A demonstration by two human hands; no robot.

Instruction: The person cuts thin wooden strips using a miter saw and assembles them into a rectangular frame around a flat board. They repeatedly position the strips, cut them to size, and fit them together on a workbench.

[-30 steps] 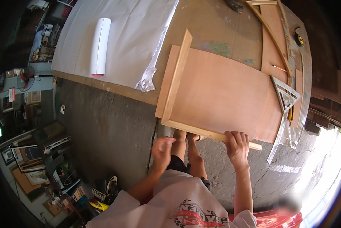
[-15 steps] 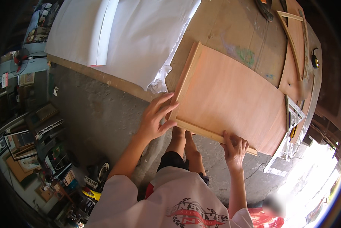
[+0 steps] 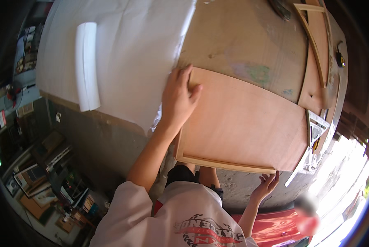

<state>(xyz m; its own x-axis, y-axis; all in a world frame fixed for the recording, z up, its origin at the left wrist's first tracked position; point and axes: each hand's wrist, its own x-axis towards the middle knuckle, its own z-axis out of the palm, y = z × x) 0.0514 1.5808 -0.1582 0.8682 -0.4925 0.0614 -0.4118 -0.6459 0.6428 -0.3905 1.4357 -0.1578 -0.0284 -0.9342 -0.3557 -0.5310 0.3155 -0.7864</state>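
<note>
A thin plywood panel [image 3: 242,119] lies on the worktable, with narrow wooden strips on its left and near edges. My left hand [image 3: 179,96] is at the panel's far left corner. Its fingers lie along the outside of the left strip [image 3: 180,144] and its thumb reaches over the panel, closed on the strip, much of which it hides. Along the near edge runs the front strip [image 3: 229,165], meeting the left strip at the corner. At that strip's right end is my right hand [image 3: 266,187], fingers bent and apart, fingertips touching the end.
White paper [image 3: 126,53] covers the table's left side, with a rolled white sheet [image 3: 87,68] on it. A metal square [image 3: 316,123] sits by the panel's right edge. Beyond are a wooden frame piece [image 3: 312,43] and a tape measure [image 3: 340,59]. A red vehicle [image 3: 271,226] stands behind.
My left hand has moved from the near left corner to the far left corner and closed on the strip. My right hand has slid right to the front strip's end. The view has shifted.
</note>
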